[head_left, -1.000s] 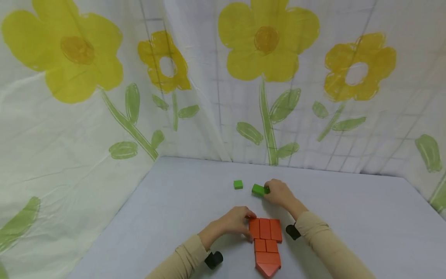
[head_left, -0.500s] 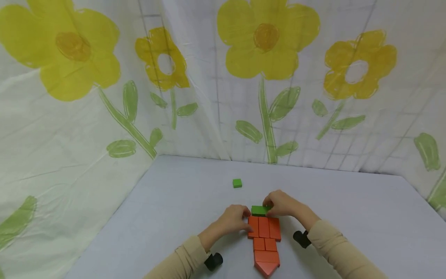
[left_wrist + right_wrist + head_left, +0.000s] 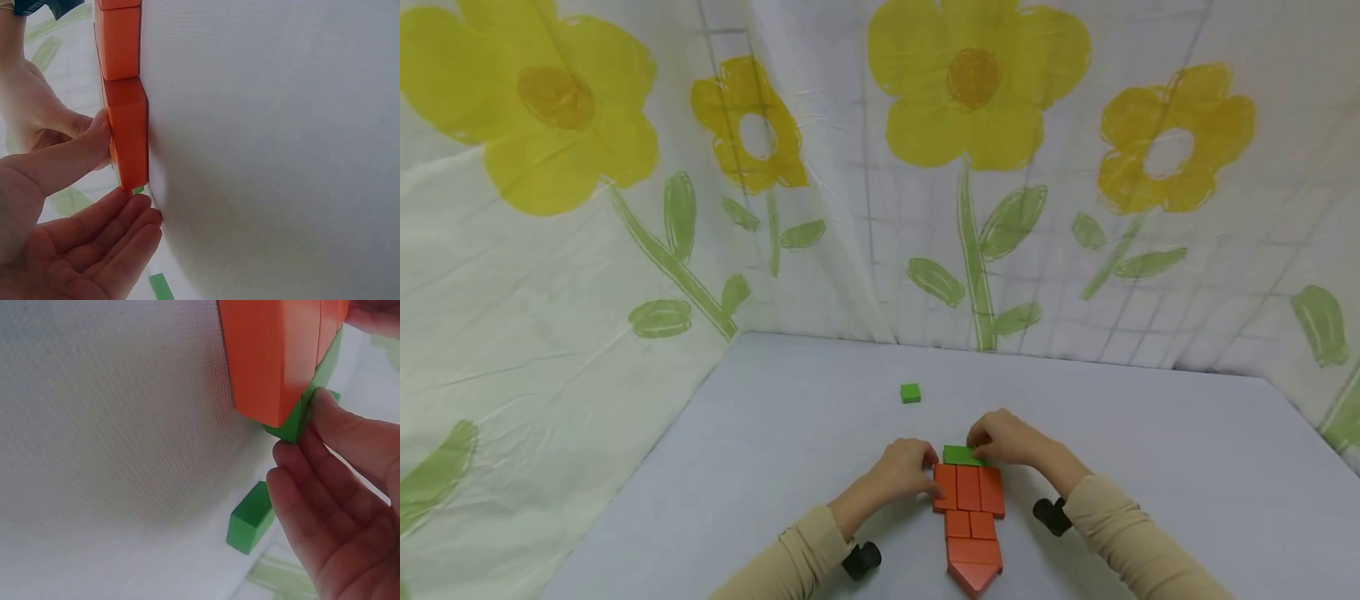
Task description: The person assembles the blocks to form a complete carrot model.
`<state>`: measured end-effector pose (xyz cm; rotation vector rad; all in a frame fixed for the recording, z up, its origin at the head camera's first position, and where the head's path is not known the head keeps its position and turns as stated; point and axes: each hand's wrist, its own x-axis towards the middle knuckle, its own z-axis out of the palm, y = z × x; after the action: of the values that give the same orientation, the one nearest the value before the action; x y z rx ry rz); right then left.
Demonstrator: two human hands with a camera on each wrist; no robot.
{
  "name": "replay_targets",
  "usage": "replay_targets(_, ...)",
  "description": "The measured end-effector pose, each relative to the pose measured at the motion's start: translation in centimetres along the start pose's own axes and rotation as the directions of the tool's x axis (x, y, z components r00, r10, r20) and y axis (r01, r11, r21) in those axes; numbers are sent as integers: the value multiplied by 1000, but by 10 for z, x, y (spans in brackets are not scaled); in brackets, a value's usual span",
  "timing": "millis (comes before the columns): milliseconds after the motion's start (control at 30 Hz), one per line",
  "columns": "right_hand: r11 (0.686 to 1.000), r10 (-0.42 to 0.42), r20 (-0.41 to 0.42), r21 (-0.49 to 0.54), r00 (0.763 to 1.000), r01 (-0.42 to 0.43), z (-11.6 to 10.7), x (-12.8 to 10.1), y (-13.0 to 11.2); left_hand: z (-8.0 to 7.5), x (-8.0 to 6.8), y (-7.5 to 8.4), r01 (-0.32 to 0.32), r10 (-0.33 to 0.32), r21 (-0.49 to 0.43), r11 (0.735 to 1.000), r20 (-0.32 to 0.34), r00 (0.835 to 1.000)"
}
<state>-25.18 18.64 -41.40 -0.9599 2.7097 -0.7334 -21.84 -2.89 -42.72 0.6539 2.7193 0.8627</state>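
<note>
My right hand (image 3: 1009, 439) pinches the right end of a green rectangular block (image 3: 957, 455) lying along the far edge of an orange row. Its thumb and fingertips show on the green block in the right wrist view. My left hand (image 3: 895, 473) holds the left end of that row: its thumb lies against the leftmost orange block (image 3: 130, 137) and its fingertips sit at the far corner. Three tall orange blocks stand side by side. Nearer me come two small orange blocks (image 3: 958, 524), then a wide orange block (image 3: 973, 550) and a pointed orange piece (image 3: 975, 577).
A small green block (image 3: 910, 392) sits farther back, left of the hands. Another green block (image 3: 251, 517) appears beyond my right fingers in the right wrist view, hidden by that hand from the head. A flowered curtain (image 3: 842, 250) borders the white table (image 3: 1150, 433).
My right hand has brought the green block from farther back toward me, to the orange row's far edge, and turned it parallel. My left hand has stayed at the row's left end.
</note>
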Motion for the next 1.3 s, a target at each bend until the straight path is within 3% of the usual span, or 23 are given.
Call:
replay_targets(233, 993, 110, -180, -29, 977, -117, -17, -4, 10, -1, -2, 3, 20, -20, -8, 1000, -4, 1000)
replay_targets(467, 960, 255, -99, -91, 962, -264, -20, -4, 23, -1, -1, 1, -10, 10, 8, 1000, -23, 1000)
replay_targets(867, 973, 229, -157, -4, 961, -233, -4, 14, 18, -4, -2, 5, 38, -38, -9, 999, -8, 999)
replay_targets(1033, 968, 249, -160, 53, 955, -244, 6, 30, 1, -3, 0, 4, 51, -51, -9, 999, -8, 999)
replay_targets(1300, 963, 271, -130, 24, 954, -270, 15, 43, -24, -4, -1, 8, 59, -59, -39, 998, -8, 998)
